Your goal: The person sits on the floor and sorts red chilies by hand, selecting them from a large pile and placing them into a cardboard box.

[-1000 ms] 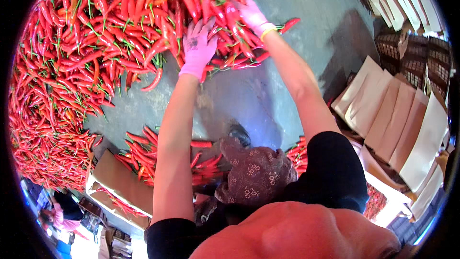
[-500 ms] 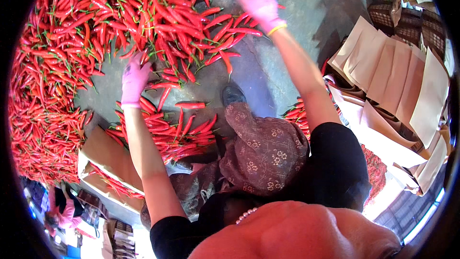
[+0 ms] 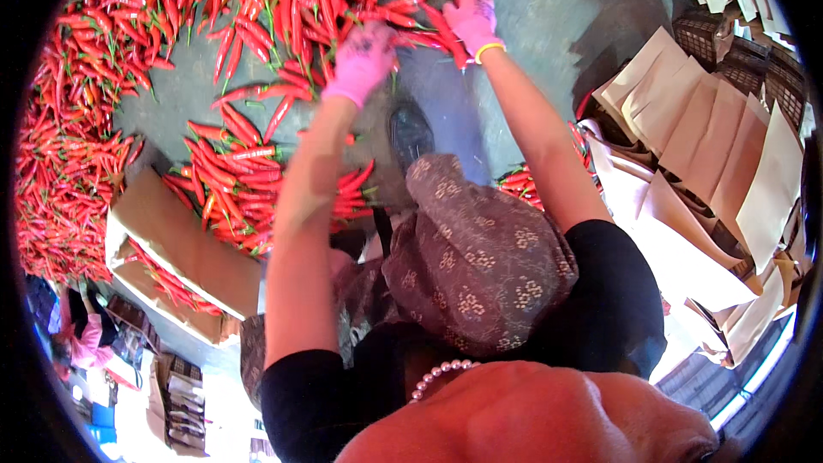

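Observation:
Both my hands wear pink gloves and work at the near edge of a large spread of red chili peppers (image 3: 296,0) with green stems. My left hand (image 3: 362,62), smeared by motion, lies over the peppers at this edge; its fingers are hidden. To its right, my right hand (image 3: 471,15), with a yellow band at the wrist, rests at the pile's right end. Its fingers are apart, beside a long chili pepper (image 3: 443,33) on the thumb side; a pepper end shows past the fingertips. Nearer me lies a smaller heap of chili peppers (image 3: 231,176), partly behind my left forearm.
An open cardboard box (image 3: 184,236) with peppers inside stands at left. Brown cardboard flaps (image 3: 686,116) and dark plastic crates (image 3: 696,34) crowd the right. My dark shoe (image 3: 411,133) is on the grey floor (image 3: 549,0). Another person (image 3: 88,330) is at far lower left.
My left hand has moved right, toward my right hand. The right hand has come slightly nearer me, and loose peppers beyond it have shifted left. The whole view has shifted a little.

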The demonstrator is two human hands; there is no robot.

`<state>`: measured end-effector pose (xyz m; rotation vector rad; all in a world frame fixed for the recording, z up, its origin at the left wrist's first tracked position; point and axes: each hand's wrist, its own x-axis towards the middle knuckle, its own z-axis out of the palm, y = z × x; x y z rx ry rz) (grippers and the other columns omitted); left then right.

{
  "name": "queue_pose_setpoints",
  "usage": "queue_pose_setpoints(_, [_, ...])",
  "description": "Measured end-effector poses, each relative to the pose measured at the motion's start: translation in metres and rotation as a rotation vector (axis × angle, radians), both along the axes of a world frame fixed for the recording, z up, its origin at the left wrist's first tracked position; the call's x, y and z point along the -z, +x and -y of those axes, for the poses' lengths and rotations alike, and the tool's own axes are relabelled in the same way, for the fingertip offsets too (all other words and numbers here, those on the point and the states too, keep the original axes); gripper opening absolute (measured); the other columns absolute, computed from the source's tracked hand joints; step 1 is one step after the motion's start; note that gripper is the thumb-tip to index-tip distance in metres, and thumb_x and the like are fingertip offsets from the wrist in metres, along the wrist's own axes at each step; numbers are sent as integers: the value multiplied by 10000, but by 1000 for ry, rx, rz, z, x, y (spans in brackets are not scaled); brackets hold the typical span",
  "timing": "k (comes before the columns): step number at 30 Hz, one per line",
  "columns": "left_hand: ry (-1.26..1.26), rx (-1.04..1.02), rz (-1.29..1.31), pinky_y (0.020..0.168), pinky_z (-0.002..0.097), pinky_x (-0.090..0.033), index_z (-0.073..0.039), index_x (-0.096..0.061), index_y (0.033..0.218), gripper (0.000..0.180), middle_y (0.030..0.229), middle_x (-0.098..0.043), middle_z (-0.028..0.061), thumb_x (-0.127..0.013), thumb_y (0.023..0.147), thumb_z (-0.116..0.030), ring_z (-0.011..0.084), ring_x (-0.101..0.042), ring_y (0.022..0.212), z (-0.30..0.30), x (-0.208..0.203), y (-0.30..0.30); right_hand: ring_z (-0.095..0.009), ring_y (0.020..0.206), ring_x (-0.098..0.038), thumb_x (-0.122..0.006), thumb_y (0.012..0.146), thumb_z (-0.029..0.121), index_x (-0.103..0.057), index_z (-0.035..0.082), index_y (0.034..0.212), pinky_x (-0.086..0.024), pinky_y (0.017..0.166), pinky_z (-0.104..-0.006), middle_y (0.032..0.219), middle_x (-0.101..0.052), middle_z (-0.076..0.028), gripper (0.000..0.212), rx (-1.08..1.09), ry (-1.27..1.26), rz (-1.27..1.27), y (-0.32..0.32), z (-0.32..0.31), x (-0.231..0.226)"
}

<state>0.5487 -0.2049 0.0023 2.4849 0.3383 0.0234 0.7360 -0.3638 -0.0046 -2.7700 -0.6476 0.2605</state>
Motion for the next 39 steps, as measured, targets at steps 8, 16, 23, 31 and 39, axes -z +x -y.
queue_pose_setpoints(8, [77,-47,-141,1009,400,-443,-111,-591,1244,415,1323,-554,101,-596,850,-244,322,-540,1202,-99,0,-59,-255,999,-572,-606,804,94,-542,103,1238,-478,886,-378,1098,-575,-106,439,-394,627,-436,-90,-19,11])
queue_pose_setpoints(16, [-618,-730,9,669,316,-480,-66,-646,1178,325,737,-605,46,-615,869,-164,144,-554,686,-47,-47,-173,-352,923,-628,-616,819,166,-489,101,1298,-525,805,-422,1212,-560,-165,500,-252,30,-269,-101,105,-34])
queue_pose_setpoints(23, [-151,-525,-299,929,416,-475,-43,-392,1423,792,1243,-617,187,-716,767,-347,336,-618,1106,53,-23,-114,-345,1043,-604,-625,800,179,-555,135,1218,-463,897,-472,1048,-648,-128,427,-411,-39,-204,-149,100,-32])
queue_pose_setpoints(31, [-898,-779,-162,713,273,-513,29,-514,1288,542,989,-678,68,-688,779,-33,139,-636,801,-8,-3,-158,-256,1068,-612,-653,798,208,-585,159,1152,-470,856,-435,1122,-623,-59,364,-912,-356,75,-116,-34,-30])
queue_pose_setpoints(39, [-574,-702,-204,819,368,-518,-9,-574,1192,487,1042,-676,138,-734,762,-171,267,-660,954,13,-15,-162,-279,1104,-590,-682,784,297,-592,155,1131,-482,874,-441,1200,-585,-102,385,-734,-304,25,-117,-6,-25])
